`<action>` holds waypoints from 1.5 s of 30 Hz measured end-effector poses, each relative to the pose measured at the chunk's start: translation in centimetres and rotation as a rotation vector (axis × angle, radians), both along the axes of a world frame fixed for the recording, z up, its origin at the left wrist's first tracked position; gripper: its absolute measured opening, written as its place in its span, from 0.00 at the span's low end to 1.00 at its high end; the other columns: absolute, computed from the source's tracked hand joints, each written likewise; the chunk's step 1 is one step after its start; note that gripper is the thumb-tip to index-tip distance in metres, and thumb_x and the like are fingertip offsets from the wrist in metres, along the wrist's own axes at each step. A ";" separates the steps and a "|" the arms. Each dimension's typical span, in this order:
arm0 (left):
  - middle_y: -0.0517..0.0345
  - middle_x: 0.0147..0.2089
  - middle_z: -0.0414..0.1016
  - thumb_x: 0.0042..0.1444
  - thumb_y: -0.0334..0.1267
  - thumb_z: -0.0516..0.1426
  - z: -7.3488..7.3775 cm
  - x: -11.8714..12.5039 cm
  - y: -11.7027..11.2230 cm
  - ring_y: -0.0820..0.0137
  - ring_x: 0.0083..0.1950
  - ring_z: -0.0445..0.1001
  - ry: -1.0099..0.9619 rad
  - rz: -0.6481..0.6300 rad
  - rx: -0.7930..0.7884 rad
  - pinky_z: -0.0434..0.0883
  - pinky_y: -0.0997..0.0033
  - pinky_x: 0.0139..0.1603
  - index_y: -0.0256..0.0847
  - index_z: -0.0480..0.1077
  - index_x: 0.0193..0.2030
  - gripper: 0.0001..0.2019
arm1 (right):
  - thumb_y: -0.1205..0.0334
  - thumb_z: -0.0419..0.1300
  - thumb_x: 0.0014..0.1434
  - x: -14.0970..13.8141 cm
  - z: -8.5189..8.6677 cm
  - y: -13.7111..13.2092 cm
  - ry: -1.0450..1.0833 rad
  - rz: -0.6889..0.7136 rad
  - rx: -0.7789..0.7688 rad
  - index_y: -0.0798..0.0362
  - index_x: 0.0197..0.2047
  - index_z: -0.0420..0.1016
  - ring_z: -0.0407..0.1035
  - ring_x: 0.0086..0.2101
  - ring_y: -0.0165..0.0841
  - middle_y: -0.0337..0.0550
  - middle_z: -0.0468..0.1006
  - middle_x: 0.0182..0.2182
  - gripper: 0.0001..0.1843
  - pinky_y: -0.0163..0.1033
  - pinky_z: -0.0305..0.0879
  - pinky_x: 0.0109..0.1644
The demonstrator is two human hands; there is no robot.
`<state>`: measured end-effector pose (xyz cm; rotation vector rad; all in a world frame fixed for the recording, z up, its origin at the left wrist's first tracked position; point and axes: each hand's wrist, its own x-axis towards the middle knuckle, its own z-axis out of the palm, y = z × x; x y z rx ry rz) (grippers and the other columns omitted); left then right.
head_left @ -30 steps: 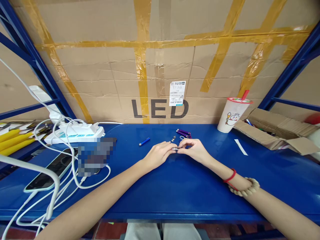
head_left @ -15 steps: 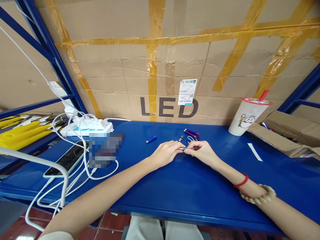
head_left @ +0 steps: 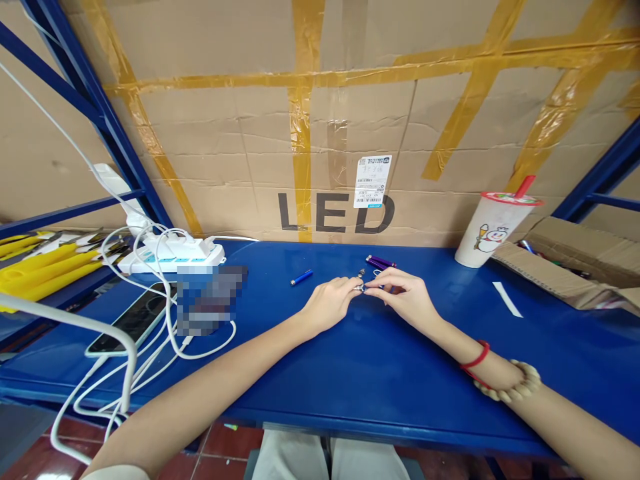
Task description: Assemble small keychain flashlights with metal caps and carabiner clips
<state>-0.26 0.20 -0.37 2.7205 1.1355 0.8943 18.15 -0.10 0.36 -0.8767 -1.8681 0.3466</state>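
Fingertips of both hands meet over the middle of the blue table on a small silvery metal piece [head_left: 361, 288], mostly hidden by the fingers. My left hand [head_left: 330, 303] is closed on its left end. From the right, my right hand [head_left: 403, 293] pinches the other end between thumb and fingers. Just beyond the fingertips lie a few tiny metal parts [head_left: 361, 273], too small to name. Purple metallic tubes [head_left: 381, 262] with a cord loop lie behind my right hand, which partly covers them. To the left rests a short blue metal tube [head_left: 302, 278].
On the left, white cables loop around a phone [head_left: 133, 323] and a power strip [head_left: 173, 257]. A drink cup [head_left: 493, 230] with a red straw stands at the back right, beside an open cardboard box [head_left: 575, 273]. A white paper strip [head_left: 507, 299] lies before it.
Both hands have shifted slightly away from me, and the right hand has tilted up. The metal piece stays between the fingertips, and fewer of the tiny parts behind show.
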 end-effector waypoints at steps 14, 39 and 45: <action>0.57 0.44 0.72 0.63 0.39 0.45 0.8 -0.8 -0.4 0.68 0.44 0.72 -0.033 -0.167 -0.229 0.67 0.73 0.39 0.41 0.58 0.38 0.06 | 0.54 0.63 0.50 0.5 -0.2 -0.4 -0.099 -0.034 0.061 0.50 0.26 0.79 0.68 0.26 0.28 0.40 0.75 0.27 0.09 0.33 0.62 0.26; 0.57 0.42 0.73 0.62 0.34 0.47 0.6 -0.8 -0.3 0.70 0.42 0.72 -0.018 -0.176 -0.100 0.68 0.74 0.41 0.41 0.61 0.40 0.05 | 0.52 0.63 0.47 -0.1 -0.6 -0.2 0.019 0.019 -0.301 0.55 0.23 0.76 0.60 0.18 0.25 0.42 0.73 0.23 0.14 0.33 0.58 0.21; 0.58 0.45 0.72 0.62 0.35 0.46 0.7 -0.6 -0.5 0.71 0.43 0.73 -0.037 -0.159 -0.116 0.68 0.74 0.42 0.43 0.61 0.46 0.08 | 0.51 0.63 0.46 -0.2 -0.3 -0.3 0.049 0.036 -0.417 0.56 0.25 0.76 0.60 0.15 0.23 0.41 0.74 0.23 0.15 0.32 0.58 0.18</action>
